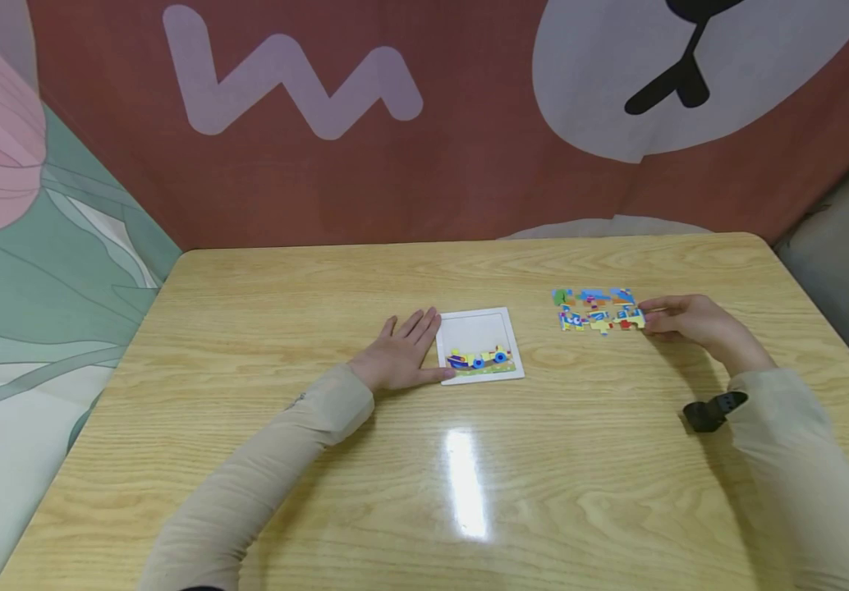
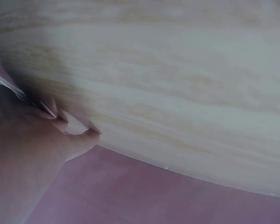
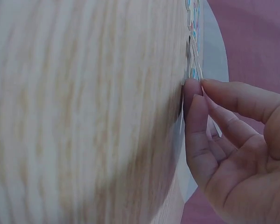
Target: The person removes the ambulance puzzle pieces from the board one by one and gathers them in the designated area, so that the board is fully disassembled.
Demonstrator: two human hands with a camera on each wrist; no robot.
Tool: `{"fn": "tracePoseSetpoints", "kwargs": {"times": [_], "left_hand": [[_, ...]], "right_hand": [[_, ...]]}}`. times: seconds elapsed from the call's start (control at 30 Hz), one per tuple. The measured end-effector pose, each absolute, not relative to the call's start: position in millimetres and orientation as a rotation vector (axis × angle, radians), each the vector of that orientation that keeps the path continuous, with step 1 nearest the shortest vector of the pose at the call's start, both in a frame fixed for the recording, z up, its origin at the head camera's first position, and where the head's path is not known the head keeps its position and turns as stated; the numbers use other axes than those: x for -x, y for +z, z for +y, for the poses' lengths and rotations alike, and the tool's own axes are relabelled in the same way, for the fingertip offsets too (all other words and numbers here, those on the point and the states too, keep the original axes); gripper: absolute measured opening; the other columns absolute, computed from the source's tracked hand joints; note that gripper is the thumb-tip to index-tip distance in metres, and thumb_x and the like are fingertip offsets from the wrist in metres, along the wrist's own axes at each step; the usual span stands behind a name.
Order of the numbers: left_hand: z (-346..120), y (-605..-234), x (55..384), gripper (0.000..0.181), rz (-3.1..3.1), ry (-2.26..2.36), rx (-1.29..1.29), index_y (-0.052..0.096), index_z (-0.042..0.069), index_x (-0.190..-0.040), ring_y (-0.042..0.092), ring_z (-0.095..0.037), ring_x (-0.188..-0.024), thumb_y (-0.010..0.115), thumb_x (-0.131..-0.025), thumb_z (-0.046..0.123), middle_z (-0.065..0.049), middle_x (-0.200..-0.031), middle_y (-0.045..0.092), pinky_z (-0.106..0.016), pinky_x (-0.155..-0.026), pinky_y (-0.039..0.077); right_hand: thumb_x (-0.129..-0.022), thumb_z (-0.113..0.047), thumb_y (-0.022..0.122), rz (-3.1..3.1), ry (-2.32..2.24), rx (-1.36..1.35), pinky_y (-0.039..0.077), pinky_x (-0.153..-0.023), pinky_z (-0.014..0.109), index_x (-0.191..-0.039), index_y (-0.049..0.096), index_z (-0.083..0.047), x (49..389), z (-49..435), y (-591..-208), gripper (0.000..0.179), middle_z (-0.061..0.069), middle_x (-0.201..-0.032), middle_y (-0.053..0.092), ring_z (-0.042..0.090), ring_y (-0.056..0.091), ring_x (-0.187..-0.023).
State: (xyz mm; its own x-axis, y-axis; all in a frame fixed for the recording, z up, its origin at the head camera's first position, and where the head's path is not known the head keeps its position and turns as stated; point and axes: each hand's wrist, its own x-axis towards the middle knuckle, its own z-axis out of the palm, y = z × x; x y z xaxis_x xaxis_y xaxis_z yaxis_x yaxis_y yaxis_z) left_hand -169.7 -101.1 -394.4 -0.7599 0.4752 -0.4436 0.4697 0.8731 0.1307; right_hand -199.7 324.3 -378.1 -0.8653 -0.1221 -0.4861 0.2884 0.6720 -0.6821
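A white square puzzle tray lies in the middle of the table, with joined pieces showing a colourful vehicle along its lower edge. My left hand rests at the tray's left side, fingers straight and spread, its thumb on the lower left corner. Loose jigsaw pieces lie in rows to the right of the tray. At their right end my right hand pinches a puzzle piece between thumb and fingers; in the right wrist view it is seen edge-on and looks tilted. The left wrist view hides most of the left fingers.
The wooden table ends at the back against a reddish printed wall covering. A black device hangs at the right sleeve. A light glare lies on the tabletop in front of the tray.
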Motion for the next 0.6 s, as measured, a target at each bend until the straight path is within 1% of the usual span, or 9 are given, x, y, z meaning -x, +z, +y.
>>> {"fn": "tracePoseSetpoints", "kwargs": {"times": [0.23,0.47,0.53,0.6], "left_hand": [[-101.3,-394.0,170.0,0.094,2.565,0.018,-0.691,-0.013,0.014,-0.153,-0.008,-0.019,-0.151,0.027,-0.091,0.074,-0.001,-0.162,-0.015,-0.051,-0.122,0.0],[-101.2,-393.6,170.3,0.094,2.562,0.018,-0.69,-0.012,0.014,-0.153,-0.008,-0.019,-0.151,0.027,-0.091,0.073,-0.001,-0.162,-0.014,-0.051,-0.122,0.001],[-101.2,-394.0,170.5,0.094,2.562,0.02,-0.689,-0.012,0.014,-0.153,-0.008,-0.019,-0.151,0.027,-0.091,0.073,-0.001,-0.162,-0.014,-0.051,-0.122,0.001],[-101.2,-394.6,170.6,0.094,2.563,0.019,-0.687,-0.012,0.014,-0.153,-0.007,-0.02,-0.151,0.027,-0.09,0.073,-0.001,-0.162,-0.013,-0.051,-0.122,0.001]], "right_hand": [[-0.097,-0.02,0.056,2.385,-1.073,-0.096,0.05,-0.072,0.015,-0.143,0.033,0.01,200.0,325.2,-376.7,0.059,-0.031,-0.084,0.054,-0.016,0.053,-0.077],[-0.097,-0.025,0.056,2.376,-1.102,-0.051,0.051,-0.075,0.014,-0.142,0.033,0.011,198.6,328.4,-376.3,0.063,-0.024,-0.101,0.055,-0.02,0.051,-0.081],[-0.097,-0.025,0.057,2.373,-1.113,-0.061,0.051,-0.075,0.014,-0.143,0.033,0.011,198.4,328.1,-375.7,0.064,-0.025,-0.098,0.055,-0.02,0.052,-0.081],[-0.097,-0.024,0.056,2.378,-1.111,-0.076,0.051,-0.074,0.013,-0.143,0.032,0.011,198.5,326.5,-374.2,0.063,-0.029,-0.092,0.054,-0.02,0.051,-0.08]]}}
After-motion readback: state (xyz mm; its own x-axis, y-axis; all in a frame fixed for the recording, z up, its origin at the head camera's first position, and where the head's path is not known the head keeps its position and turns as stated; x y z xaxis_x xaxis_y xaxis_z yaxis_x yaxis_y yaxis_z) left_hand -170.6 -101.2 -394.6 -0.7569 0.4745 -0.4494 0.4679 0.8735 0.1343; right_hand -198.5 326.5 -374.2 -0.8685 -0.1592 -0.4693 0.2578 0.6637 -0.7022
